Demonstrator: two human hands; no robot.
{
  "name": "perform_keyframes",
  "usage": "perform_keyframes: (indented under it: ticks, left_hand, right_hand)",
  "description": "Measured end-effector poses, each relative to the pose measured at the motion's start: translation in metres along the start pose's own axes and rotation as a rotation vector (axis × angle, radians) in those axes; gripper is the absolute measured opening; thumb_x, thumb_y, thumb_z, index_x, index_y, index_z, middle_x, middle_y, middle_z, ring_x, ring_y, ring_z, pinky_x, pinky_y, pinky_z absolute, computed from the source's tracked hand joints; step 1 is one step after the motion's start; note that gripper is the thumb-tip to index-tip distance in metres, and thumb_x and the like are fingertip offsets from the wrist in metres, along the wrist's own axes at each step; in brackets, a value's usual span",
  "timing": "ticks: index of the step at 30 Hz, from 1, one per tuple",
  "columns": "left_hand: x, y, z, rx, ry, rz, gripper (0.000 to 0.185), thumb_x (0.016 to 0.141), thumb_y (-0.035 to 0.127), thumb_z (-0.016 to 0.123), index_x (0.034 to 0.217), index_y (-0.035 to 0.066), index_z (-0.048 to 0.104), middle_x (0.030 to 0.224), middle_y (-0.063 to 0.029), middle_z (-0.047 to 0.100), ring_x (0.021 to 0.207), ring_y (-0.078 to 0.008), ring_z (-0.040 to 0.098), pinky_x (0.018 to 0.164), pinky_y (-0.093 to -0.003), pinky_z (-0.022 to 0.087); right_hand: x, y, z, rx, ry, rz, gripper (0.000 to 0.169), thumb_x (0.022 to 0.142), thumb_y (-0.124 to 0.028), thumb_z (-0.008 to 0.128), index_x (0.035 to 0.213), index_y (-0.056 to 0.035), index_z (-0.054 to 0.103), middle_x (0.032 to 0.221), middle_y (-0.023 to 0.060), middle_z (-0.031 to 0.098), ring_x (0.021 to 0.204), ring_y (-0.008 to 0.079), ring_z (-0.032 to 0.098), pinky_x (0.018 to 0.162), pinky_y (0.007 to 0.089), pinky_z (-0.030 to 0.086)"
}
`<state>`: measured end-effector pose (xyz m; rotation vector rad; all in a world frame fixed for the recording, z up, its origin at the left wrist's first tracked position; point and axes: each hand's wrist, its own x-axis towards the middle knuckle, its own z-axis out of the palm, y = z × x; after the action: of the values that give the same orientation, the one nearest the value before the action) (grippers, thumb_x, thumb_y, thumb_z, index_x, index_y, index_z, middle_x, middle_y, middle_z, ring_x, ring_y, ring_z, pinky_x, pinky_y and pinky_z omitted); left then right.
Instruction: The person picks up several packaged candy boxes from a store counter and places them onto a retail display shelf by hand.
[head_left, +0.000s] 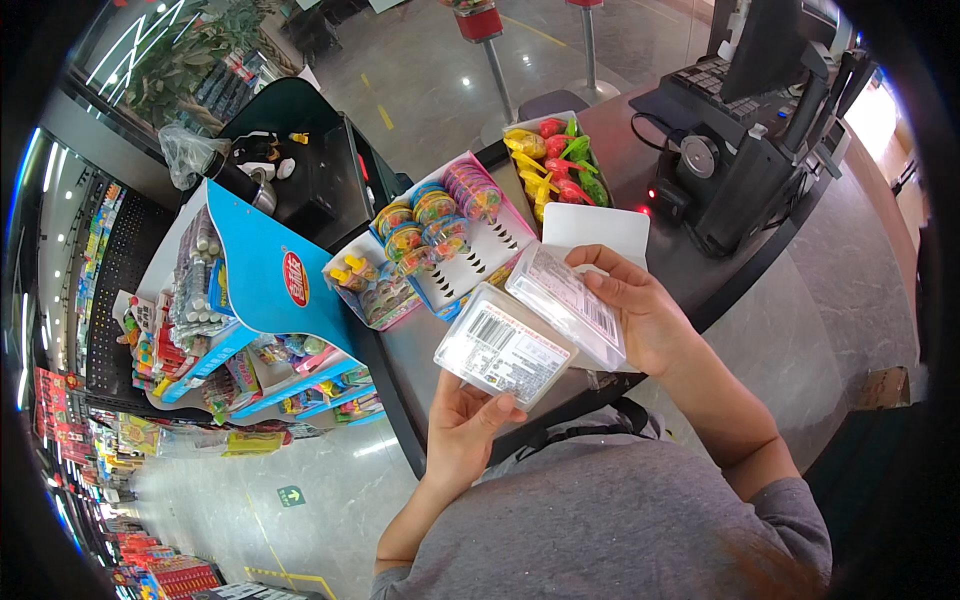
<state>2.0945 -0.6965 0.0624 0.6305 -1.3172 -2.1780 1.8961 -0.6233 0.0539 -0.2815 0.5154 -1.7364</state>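
My left hand (474, 431) grips a clear plastic box (504, 346) by its lower edge, thumb on the front. Its face carries a white printed label with a barcode. A second clear plastic box (564, 306) is in my right hand (637, 307), held at its upper right side; a barcode shows on it too. The two boxes are side by side above the counter, the right one tilted, their near edges close or overlapping. What is inside them cannot be made out through the labels. Behind the right box stands a white card flap (596, 225).
Candy display boxes (480, 255) and a box of wrapped red, yellow and green sweets (559, 161) stand on the dark counter (690, 262). At right are a keyboard (716, 86), a monitor (780, 45) and a scanner with a red light (667, 196). A blue display rack (262, 262) stands left.
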Motion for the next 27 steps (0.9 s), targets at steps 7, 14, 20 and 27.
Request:
perform_keyframes:
  ticks: [7, 14, 20, 27]
  left_hand:
    - [0.001, 0.002, 0.003, 0.072, 0.025, -0.041, 0.053, 0.079, -0.001, 0.054, 0.126, 0.003, 0.029, 0.105, -0.0105, 0.054, 0.091, -0.0163, 0.055, 0.068, -0.0261, 0.050]
    - [0.004, 0.003, 0.006, 0.108, 0.067, -0.093, 0.051, 0.080, -0.002, 0.051, 0.125, 0.006, 0.029, 0.105, -0.0111, 0.054, 0.091, -0.0167, 0.055, 0.067, -0.0254, 0.049]
    - [0.009, -0.002, 0.011, 0.066, 0.122, -0.159, 0.050, 0.078, 0.001, 0.051, 0.123, 0.006, 0.029, 0.103, -0.0125, 0.054, 0.089, -0.0197, 0.057, 0.063, -0.0267, 0.051]
    - [0.010, -0.005, 0.006, 0.068, 0.073, -0.134, 0.039, 0.081, 0.004, 0.048, 0.116, 0.007, 0.032, 0.103, -0.0108, 0.053, 0.087, -0.0181, 0.056, 0.065, -0.0270, 0.049]
  right_hand:
    - [0.000, -0.003, -0.002, -0.035, 0.006, -0.044, 0.024, 0.084, -0.014, 0.051, 0.105, -0.0033, 0.044, 0.092, 0.0094, 0.056, 0.082, 0.0155, 0.059, 0.069, 0.0271, 0.050]
    - [-0.005, 0.000, 0.007, -0.620, 0.117, -0.528, 0.029, 0.080, -0.004, 0.053, 0.106, -0.0037, 0.039, 0.084, 0.0057, 0.049, 0.073, 0.0089, 0.050, 0.065, 0.0209, 0.042]
    - [-0.008, 0.016, 0.003, -1.200, 0.091, -0.756, 0.037, 0.075, 0.003, 0.054, 0.107, -0.0026, 0.036, 0.081, 0.0083, 0.049, 0.073, 0.0111, 0.051, 0.065, 0.0236, 0.042]
    - [-0.004, 0.016, 0.003, -0.980, 0.115, -0.595, 0.035, 0.078, 0.000, 0.051, 0.109, -0.0047, 0.034, 0.084, 0.0065, 0.048, 0.076, 0.0091, 0.048, 0.067, 0.0214, 0.038]
